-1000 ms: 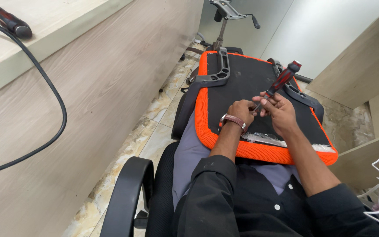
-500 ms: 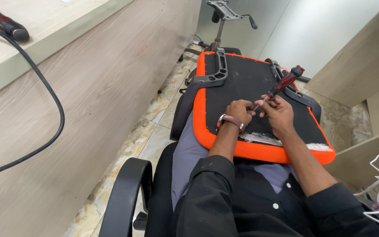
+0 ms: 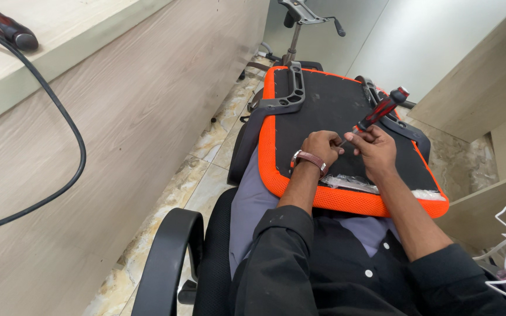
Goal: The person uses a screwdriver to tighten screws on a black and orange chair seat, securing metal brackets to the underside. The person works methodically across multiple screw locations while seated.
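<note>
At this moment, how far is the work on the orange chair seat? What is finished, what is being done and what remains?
Done: both grey armrest brackets already sit on the upturned orange seat. In hand: the right hand holds a red-and-black screwdriver, its tip at a spot that the left hand steadies. Left: the chair base stands apart behind, not yet joined. Whether every screw is in cannot be seen.

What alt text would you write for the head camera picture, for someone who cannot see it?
A seated person's right hand holds a red and black screwdriver tip-down against the black underside of an orange-edged chair seat lying on their lap, while the left hand, with a wristwatch, pinches near the tip. A wooden panel and black cable are at left.
</note>
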